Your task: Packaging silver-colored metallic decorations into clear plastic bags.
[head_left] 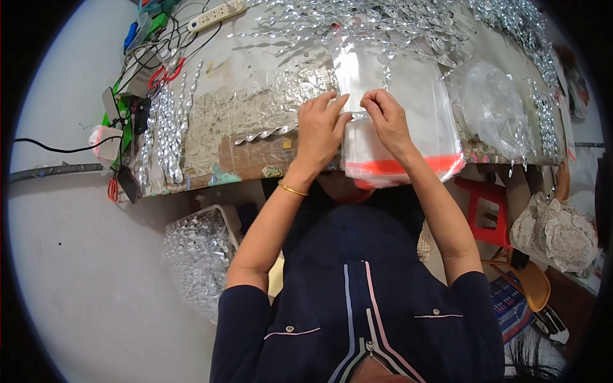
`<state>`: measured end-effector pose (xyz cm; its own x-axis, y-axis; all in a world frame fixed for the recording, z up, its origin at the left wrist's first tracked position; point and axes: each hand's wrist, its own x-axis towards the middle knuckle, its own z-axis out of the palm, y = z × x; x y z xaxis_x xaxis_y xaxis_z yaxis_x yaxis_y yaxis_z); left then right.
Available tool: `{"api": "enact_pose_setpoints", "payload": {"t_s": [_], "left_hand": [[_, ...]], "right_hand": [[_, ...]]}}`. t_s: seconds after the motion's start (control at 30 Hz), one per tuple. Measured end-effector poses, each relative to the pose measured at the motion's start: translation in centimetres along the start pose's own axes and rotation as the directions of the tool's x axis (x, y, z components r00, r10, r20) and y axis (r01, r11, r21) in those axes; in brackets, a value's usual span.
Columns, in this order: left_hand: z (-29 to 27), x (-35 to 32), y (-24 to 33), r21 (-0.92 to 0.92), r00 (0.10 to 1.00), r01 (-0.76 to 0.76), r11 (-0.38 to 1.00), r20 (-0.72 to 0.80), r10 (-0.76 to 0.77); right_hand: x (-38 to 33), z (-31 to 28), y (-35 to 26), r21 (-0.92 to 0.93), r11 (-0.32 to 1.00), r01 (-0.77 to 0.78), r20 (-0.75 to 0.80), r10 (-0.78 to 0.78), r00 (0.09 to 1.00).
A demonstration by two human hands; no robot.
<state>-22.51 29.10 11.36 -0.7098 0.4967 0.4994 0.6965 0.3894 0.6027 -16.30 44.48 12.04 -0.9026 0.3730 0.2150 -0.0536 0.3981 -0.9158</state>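
Observation:
My left hand [319, 126] is over the table near the left edge of a stack of clear plastic bags [421, 131] with an orange-red band. Its fingers are curved, with thumb and index apart. Facing it above the bags, my right hand [388, 120] has thumb and index pressed together; what they pinch is too small to make out. A small shiny piece [361, 115] shows between the two hands. A twisted silver strip [265, 135] runs along the table up to my left hand, which hides its end.
Twisted silver strips [408, 25] pile at the far side; several more [167, 127] hang over the left edge. A crumpled clear bag [495, 108] lies right. Red-handled scissors [167, 73], cables and a power strip [217, 15] are far left. Below stands a red stool [476, 204].

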Motion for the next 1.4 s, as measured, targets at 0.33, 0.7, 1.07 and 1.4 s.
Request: {"api": "enact_pose_setpoints", "payload": {"t_s": [0.33, 0.7, 1.07, 1.4], "left_hand": [[3.7, 0.6, 0.6, -0.541, 0.898, 0.418, 0.730, 0.127, -0.420], [4.5, -0.1, -0.1, -0.417, 0.918, 0.396, 0.818, 0.166, -0.360], [2.7, 3.5, 3.0, -0.474, 0.895, 0.435, 0.766, 0.322, -0.309], [2.9, 3.2, 1.5, -0.605, 0.870, 0.490, 0.627, 0.380, -0.313]], "right_hand": [[1.1, -2.0, -1.5, -0.119, 0.993, 0.026, 0.112, -0.013, 0.994], [-1.5, -8.5, 0.1, -0.541, 0.835, 0.104, 0.240, 0.034, 0.970], [1.6, -5.1, -3.0, -0.681, 0.571, 0.459, 0.260, -0.398, 0.880], [1.9, -6.6, -3.0, -0.605, 0.684, 0.407, 0.228, -0.341, 0.912]]}}
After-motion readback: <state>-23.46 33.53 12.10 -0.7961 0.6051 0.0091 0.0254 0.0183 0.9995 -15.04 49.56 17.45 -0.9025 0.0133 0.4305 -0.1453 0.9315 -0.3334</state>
